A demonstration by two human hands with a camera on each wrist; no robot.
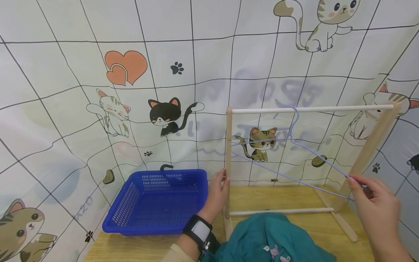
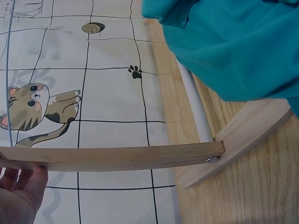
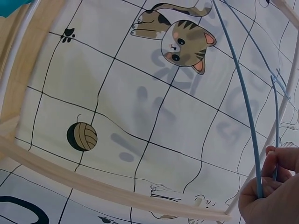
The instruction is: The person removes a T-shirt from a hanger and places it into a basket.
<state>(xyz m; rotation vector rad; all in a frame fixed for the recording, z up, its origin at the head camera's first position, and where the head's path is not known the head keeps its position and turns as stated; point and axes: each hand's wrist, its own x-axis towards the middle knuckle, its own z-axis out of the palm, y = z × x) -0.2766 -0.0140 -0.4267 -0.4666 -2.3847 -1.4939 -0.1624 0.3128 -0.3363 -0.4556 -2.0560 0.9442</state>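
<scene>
Teal cloth (image 1: 271,236) lies nearest me; my left hand (image 1: 217,191) clasps the rack post (image 1: 228,160) for steadiness, right hand (image 1: 373,200) pinching the hanger (image 1: 294,145)

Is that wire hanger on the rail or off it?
On. The hanger's hook loops over the rack's top rail, while the right hand pinches its lower corner.

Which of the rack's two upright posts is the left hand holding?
The left post, next to the blue basket. The left hand grips it; the right post is untouched, while the right hand pinches the hanger.
</scene>
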